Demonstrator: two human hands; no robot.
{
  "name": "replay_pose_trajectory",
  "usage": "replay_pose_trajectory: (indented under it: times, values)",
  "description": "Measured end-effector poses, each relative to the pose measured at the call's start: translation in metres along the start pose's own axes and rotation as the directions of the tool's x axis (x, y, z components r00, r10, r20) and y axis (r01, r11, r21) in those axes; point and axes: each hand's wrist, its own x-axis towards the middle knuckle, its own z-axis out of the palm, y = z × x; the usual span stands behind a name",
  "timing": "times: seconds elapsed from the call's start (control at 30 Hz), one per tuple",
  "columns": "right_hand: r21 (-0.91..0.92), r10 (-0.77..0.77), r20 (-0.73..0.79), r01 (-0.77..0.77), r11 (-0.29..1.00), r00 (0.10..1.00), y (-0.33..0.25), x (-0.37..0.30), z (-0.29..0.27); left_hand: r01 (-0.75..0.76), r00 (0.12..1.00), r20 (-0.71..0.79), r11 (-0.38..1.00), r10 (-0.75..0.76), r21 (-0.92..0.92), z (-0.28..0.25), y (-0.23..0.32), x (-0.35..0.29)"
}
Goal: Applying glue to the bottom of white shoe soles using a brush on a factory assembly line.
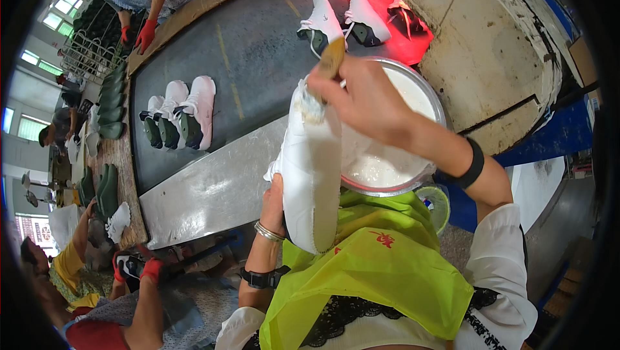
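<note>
Head view, only one.

L hand (274, 203) wraps the back/lower edge of a white shoe (312, 169), fingers closed round it, sole side up toward cam. Shoe is held upright-ish above the yellow-green apron (381, 266), toe end up near the R hand.

R hand (361, 101) pinches a brush (328, 66) by its wooden handle, grip narrow and closed on it; bristle end sits on the shoe's upper end, touching. Black band on R wrist, bracelet + black watch on L wrist.

Glue bowl (434, 106): round metal rim, white paste inside, just behind the shoe & under the R forearm. Shoe overlaps the bowl's left edge in view; touching or not, can't tell.

Edges: steel ledge (213, 188) runs diag from lower left to the bowl, shoe hangs over its near edge. Beyond it the dark conveyor belt (258, 59), w/ three white shoes w/ green soles (179, 114) at left, well apart from the hands, and more shoes (342, 20) at the far end under red light.

Room: open belt between the two shoe groups. To the right, concrete slab; tight on that side, bowl fills it.

Others: person w/ red gloves (147, 32) at top left across the belt; another red-gloved hand (152, 268) at lower left, near the L elbow.
</note>
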Motion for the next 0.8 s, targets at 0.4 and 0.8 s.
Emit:
replay_pose_trajectory:
  times: [0.4,0.8]
  values:
    - [0.219,0.302,0.060,-0.308,0.926,0.951,0.064,0.038,-0.012,-0.078,0.968,0.217,0.975,0.123,-0.207,0.011,0.004,-0.005]
    - [0.126,-0.208,-0.104,0.220,0.967,0.973,0.037,-0.014,0.027,-0.138,0.975,0.120,0.929,0.189,-0.344,0.002,0.007,-0.001]
